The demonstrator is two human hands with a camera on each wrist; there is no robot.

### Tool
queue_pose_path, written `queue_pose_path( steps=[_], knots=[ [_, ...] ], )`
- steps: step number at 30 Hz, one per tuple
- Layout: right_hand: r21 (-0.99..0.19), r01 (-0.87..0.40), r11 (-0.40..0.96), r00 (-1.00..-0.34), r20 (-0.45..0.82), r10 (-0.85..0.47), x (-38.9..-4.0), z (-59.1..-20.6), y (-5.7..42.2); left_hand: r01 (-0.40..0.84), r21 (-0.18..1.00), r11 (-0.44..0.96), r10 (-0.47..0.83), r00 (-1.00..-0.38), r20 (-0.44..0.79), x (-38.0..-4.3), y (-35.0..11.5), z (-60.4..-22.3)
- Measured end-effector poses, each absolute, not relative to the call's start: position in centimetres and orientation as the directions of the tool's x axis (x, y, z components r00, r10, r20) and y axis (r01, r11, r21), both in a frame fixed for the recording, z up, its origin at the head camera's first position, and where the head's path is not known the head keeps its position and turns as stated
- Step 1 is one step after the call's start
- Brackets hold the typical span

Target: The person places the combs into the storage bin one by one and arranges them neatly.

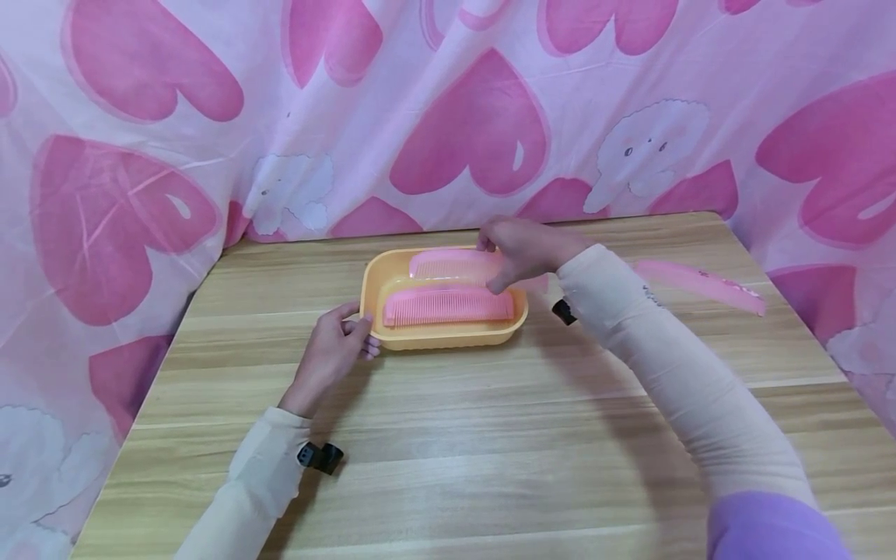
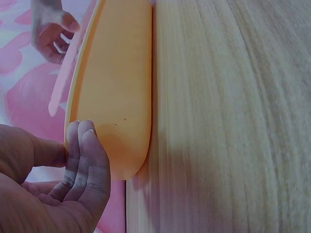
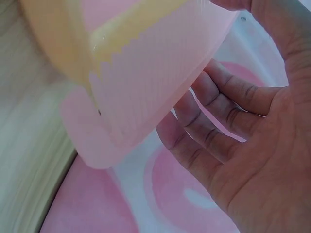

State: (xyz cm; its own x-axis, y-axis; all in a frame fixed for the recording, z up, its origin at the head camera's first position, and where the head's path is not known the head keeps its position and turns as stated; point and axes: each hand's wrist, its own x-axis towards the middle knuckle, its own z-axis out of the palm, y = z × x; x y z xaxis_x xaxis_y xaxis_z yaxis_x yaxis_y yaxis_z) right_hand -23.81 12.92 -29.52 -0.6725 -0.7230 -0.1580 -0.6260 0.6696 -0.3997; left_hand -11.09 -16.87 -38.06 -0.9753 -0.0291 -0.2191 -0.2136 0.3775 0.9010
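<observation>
A yellow-orange plastic tray (image 1: pixel 448 340) with raised sides sits on the wooden table. My left hand (image 1: pixel 332 350) pinches its left end, thumb at the rim and fingers against the outer wall (image 2: pixel 121 97). Inside lies a pink comb (image 1: pixel 448 305), teeth toward me. Over the tray's far side my right hand (image 1: pixel 526 247) holds a second pink comb (image 1: pixel 448 263) by its spine. In the right wrist view this held comb (image 3: pixel 146 82) is tilted and translucent, with fingertips along its back edge. Part of it is hidden behind the hand in the head view.
A third pink comb (image 1: pixel 700 284), with small decorations near its end, lies on the table (image 1: pixel 490 451) to the right, beyond my right forearm. A pink heart-patterned cloth (image 1: pixel 462 117) hangs behind the table and along both sides.
</observation>
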Motion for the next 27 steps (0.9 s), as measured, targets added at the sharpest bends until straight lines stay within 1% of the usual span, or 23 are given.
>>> queue_pose_path(
  steps=[4, 12, 22, 27],
  knots=[
    [-0.410, -0.629, 0.661, -0.656, -0.176, -0.734, -23.8, -30.0, 11.5, -0.222, 0.901, 0.372, -0.030, -0.973, -0.227, -11.1, -16.8, -38.1],
    [-0.370, -0.659, 0.655, -0.621, -0.222, -0.751, -23.8, -31.1, 9.5, -0.240, 0.896, 0.374, -0.037, -0.969, -0.244, -11.1, -16.8, -38.0],
    [-0.374, -0.597, 0.709, -0.635, -0.320, -0.703, -23.8, -33.1, 8.6, -0.242, 0.903, 0.356, -0.026, -0.968, -0.249, -11.1, -16.8, -37.9],
    [-0.355, -0.615, 0.704, -0.630, -0.315, -0.710, -23.7, -33.9, 8.6, -0.258, 0.897, 0.358, -0.034, -0.964, -0.264, -11.1, -16.8, -37.9]
  ],
)
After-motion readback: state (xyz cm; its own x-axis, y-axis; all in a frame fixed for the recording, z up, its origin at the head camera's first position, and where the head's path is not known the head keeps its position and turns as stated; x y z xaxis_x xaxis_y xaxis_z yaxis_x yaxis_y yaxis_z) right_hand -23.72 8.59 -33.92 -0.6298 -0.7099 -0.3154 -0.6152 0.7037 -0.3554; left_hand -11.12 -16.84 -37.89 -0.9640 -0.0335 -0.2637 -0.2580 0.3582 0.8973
